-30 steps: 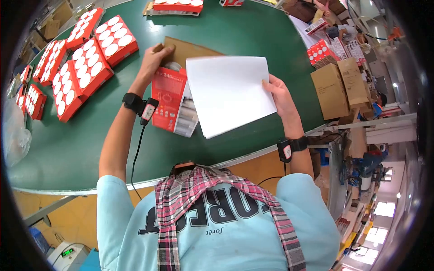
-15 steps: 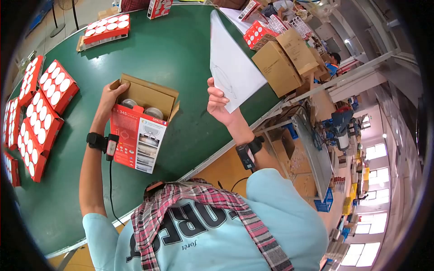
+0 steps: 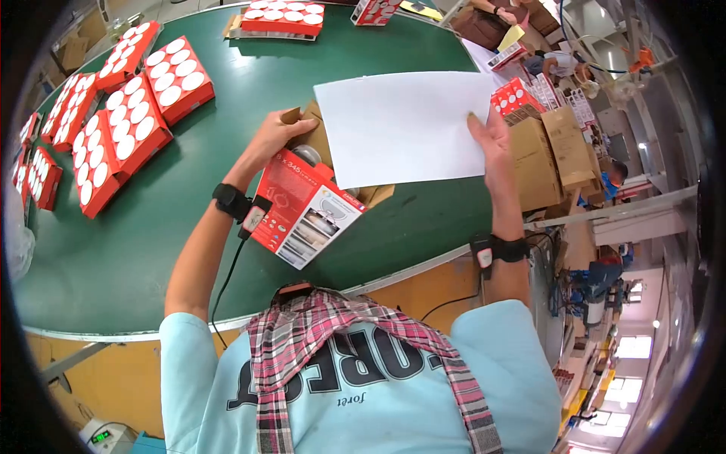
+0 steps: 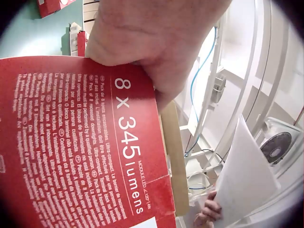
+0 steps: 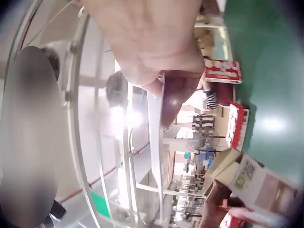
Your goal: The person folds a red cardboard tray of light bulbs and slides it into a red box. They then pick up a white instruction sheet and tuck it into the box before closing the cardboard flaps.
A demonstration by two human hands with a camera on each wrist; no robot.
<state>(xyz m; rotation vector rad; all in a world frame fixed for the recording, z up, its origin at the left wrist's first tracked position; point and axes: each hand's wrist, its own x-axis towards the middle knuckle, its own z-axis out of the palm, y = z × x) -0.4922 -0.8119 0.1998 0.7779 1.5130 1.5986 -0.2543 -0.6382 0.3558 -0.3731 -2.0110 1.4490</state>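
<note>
Head view: my left hand (image 3: 281, 135) grips the rim of the open red box (image 3: 283, 203), near the middle of the desk (image 3: 144, 265), slanted, its printed faces toward me. Can't tell whether its base sits flat. Round part (image 3: 308, 154) visible in the mouth; brown flap (image 3: 380, 196) sticks out to the right.

My right hand (image 3: 495, 144) pinches the right edge of a white sheet (image 3: 401, 129), thumb on the near face; my other fingers are mostly hidden behind. The sheet spans the right of the box mouth, hiding part of it. Far left: boxes with white discs (image 3: 178, 76). Right: brown cartons (image 3: 529, 163).

Risks, my judgement. Sheet held at one edge only: its free end could droop, catch on the flap and crease. It also masks the mouth, so a corner could snag unseen. One-sided hold on a slanted box: a tug on the rim could tip it or bend the cardboard. Swinging the sheet right could brush the cartons.
</note>
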